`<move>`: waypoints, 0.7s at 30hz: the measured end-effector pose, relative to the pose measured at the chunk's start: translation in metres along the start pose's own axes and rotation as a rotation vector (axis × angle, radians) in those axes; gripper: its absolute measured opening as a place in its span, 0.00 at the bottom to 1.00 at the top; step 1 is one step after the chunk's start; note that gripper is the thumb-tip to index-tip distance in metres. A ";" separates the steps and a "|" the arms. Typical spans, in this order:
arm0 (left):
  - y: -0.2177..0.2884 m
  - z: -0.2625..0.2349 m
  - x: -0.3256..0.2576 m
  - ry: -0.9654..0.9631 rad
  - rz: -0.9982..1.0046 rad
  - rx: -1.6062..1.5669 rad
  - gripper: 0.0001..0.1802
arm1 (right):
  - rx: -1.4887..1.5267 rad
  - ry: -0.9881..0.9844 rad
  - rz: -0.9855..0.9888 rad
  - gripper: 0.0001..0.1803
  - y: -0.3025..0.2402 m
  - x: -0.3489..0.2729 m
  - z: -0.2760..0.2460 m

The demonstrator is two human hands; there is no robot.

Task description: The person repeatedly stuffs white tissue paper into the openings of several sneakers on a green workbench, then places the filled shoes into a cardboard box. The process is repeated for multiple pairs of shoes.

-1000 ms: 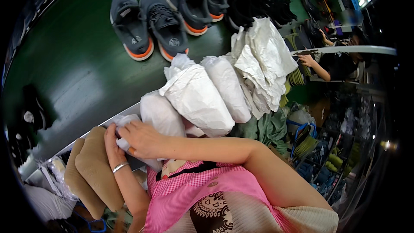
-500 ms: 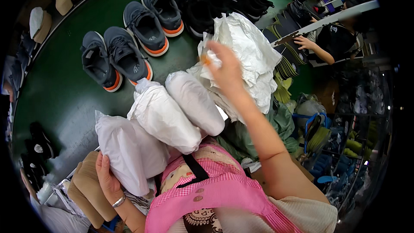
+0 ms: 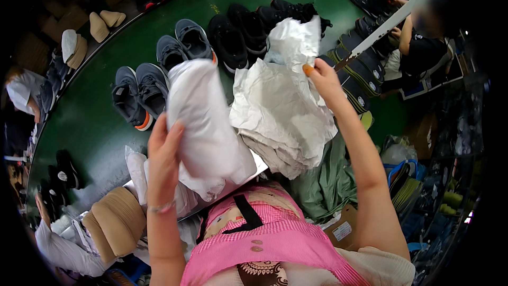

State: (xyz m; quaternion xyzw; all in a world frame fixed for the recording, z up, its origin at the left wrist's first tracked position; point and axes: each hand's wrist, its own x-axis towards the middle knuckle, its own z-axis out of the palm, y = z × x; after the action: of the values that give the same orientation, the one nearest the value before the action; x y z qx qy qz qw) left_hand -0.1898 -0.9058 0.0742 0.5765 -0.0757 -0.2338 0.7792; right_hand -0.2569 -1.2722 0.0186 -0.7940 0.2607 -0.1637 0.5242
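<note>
My left hand (image 3: 164, 161) grips a plump white paper-wrapped bundle (image 3: 200, 108), tilted up and slightly blurred; what is wrapped inside is hidden. Under and beside it lie other white wrapped bundles (image 3: 138, 175), partly covered by my left hand and forearm. On the right, my right hand (image 3: 327, 82) pinches a crumpled sheet of white paper (image 3: 296, 39) between thumb and fingers, the thumb wearing an orange cover. That sheet rises above a stack of creased white paper (image 3: 280, 106).
Grey shoes with orange heels (image 3: 124, 95) and black shoes (image 3: 227, 42) stand on the green table (image 3: 95, 132). Beige foot-shaped forms (image 3: 117, 220) are stacked at lower left. A pale metal bar (image 3: 391, 21) crosses the upper right. Co-workers sit right and left.
My left hand has moved up and right and now lifts a wrapped bundle. My right hand has moved right and raises a paper sheet from the stack. The view has shifted.
</note>
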 end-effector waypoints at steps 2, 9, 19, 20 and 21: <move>-0.018 0.011 0.029 -0.055 0.061 0.038 0.15 | 0.228 -0.183 0.073 0.14 -0.078 -0.036 0.006; -0.050 0.031 0.036 -0.144 0.074 -0.341 0.15 | 0.043 -0.607 -0.455 0.20 -0.185 -0.138 0.120; -0.085 -0.086 -0.007 -0.037 0.036 -0.288 0.21 | -0.434 -0.328 -0.765 0.27 -0.133 -0.146 0.184; -0.059 -0.082 -0.019 -0.061 0.017 -0.308 0.22 | -0.531 -0.376 -0.726 0.25 -0.128 -0.149 0.188; -0.033 -0.079 -0.031 -0.082 0.002 -0.326 0.24 | -0.625 -0.423 -0.694 0.22 -0.119 -0.150 0.192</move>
State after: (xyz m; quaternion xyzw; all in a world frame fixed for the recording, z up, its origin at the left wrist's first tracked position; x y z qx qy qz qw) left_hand -0.1955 -0.8312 0.0226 0.4325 -0.0690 -0.2655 0.8589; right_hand -0.2475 -1.0036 0.0535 -0.9684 -0.0936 -0.0781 0.2176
